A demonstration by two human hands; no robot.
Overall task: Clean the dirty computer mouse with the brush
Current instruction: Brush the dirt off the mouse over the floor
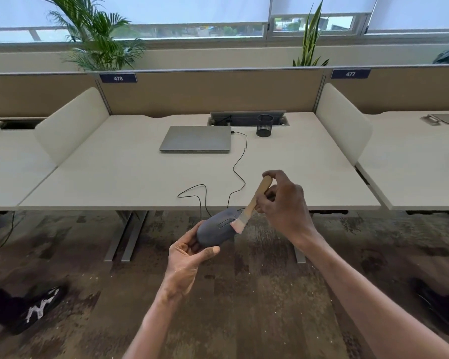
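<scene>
A dark grey, dusty computer mouse (216,227) is held in the air in front of the desk's near edge, above the carpet. My left hand (189,252) grips its rear end from below, thumb along its side. My right hand (283,203) grips the wooden handle of a small brush (254,200). The brush's pale pink bristles touch the right side of the mouse. The mouse's black cable (237,167) loops over the desk towards the laptop.
On the white desk (114,182) lie a closed grey laptop (196,139) and a black mesh pen cup (264,125) near the open cable tray. White side dividers flank the desk. Shoes show on the carpet at the lower left and right.
</scene>
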